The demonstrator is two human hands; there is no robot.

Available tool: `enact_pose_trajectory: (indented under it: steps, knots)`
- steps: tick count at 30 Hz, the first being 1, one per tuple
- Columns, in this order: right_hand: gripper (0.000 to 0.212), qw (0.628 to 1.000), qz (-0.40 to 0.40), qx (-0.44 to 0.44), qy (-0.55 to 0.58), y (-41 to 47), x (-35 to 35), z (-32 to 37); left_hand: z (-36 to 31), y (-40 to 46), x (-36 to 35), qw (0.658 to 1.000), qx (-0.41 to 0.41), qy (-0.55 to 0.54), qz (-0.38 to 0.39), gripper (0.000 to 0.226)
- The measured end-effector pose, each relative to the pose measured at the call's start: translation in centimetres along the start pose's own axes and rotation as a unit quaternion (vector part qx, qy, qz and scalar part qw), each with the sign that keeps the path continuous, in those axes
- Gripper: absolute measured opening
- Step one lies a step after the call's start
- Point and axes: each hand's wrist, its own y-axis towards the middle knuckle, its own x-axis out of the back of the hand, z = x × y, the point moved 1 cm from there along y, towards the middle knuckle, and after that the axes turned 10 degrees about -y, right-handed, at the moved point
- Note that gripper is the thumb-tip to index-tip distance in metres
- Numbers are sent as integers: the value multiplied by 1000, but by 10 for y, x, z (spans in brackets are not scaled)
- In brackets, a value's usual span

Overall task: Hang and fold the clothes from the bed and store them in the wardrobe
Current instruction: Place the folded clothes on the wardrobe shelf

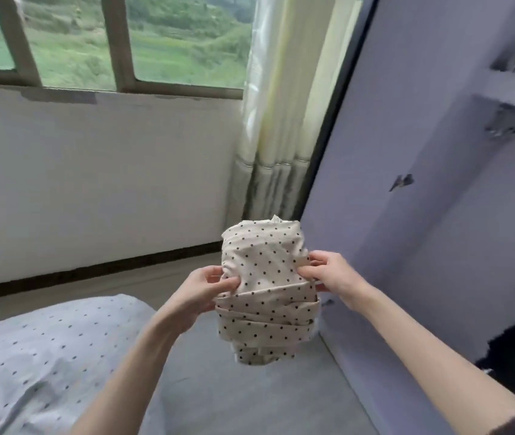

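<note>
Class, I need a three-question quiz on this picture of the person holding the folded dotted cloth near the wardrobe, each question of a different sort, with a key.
1. True or false: the folded dotted cloth lies on the bed.
2. Which hands hold it? A left only, B right only, C both.
3. What stands open at the right?

Key: 1 false, it is held up. 2 C, left hand and right hand. 3 the wardrobe.

open wardrobe [457, 215] right, bed [30, 356] left, floor [250, 397] between

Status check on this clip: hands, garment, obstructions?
Left hand, right hand both gripping folded polka-dot garment, held in air. Wardrobe open at right. Nothing blocking.
</note>
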Motion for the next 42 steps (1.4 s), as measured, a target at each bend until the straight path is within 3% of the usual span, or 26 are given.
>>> enact_pose_trajectory:
  steps: [2, 6, 14, 21, 29, 35, 37, 42]
  knots:
    - [19, 998, -66, -16, 10, -18, 60, -23, -13, 22, -65, 997, -8, 25, 67, 32]
    - [19, 985, -167, -34, 40, -46, 158, -53, -38, 61, -173, 988, -41, 52, 142, 6]
    - [12, 943, -324, -14, 72, -80, 309, -62, -114, 109, -334, 960, -113, 88, 242, 14]
    - [10, 892, -441, 8, 103, -87, 418, -51, -201, 160, -446, 906, -188, 126, 357, 9]
    - [10, 809, -578, 18, 107, -142, 541, -33, -291, 181, -606, 813, -273, 155, 490, 12]
    - [9, 750, -659, -31, 55, -202, 633, -35, -312, 169, -742, 778, -260, 123, 559, 18]
    - [17, 732, -679, -46, 47, -220, 667, -46, -313, 163, -789, 771, -258, 111, 572, 17]
    - [31, 698, -709, -81, 50, -246, 748, -82, -304, 159, -892, 775, -215, 96, 587, 27]
